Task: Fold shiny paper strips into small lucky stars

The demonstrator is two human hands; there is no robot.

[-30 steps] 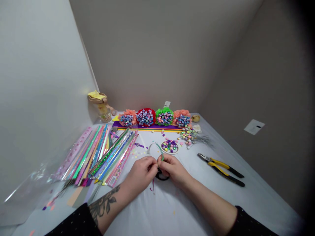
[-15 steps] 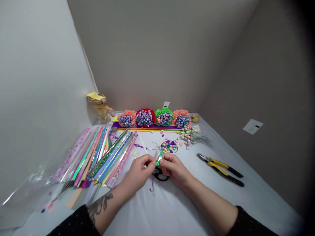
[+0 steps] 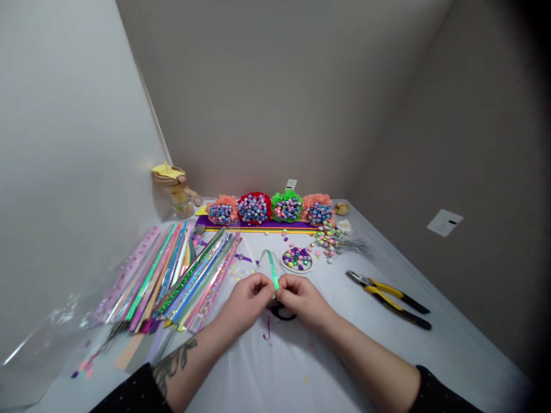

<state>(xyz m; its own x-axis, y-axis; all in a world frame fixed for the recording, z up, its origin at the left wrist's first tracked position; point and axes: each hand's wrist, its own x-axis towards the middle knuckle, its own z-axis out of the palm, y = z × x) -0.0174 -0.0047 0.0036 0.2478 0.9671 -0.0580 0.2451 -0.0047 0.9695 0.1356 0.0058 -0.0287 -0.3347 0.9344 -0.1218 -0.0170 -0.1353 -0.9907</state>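
Note:
A shiny green paper strip (image 3: 272,268) curves up from between my fingertips, its far end bending over to the left. My left hand (image 3: 252,295) pinches its lower end from the left. My right hand (image 3: 303,295) is closed on the same end from the right, the fingertips of both hands nearly touching. Black scissor handles (image 3: 283,311) lie on the cloth just beneath my hands, their blades hidden. Beyond my right hand is a small round dish (image 3: 297,269) of colourful folded stars.
Patterned paper strips (image 3: 189,281) in bundles lie left. Yellow-handled pliers (image 3: 390,298) rest right. Four tissue-wrapped star bouquets (image 3: 253,207) line the back, near loose stars (image 3: 329,238) and wires. A jar (image 3: 184,207) stands back left, clear plastic (image 3: 51,338) front left.
The green strip now stands up longer and curves left above my fingers. My right hand has shifted slightly down, uncovering more of the star dish. The view has moved slightly.

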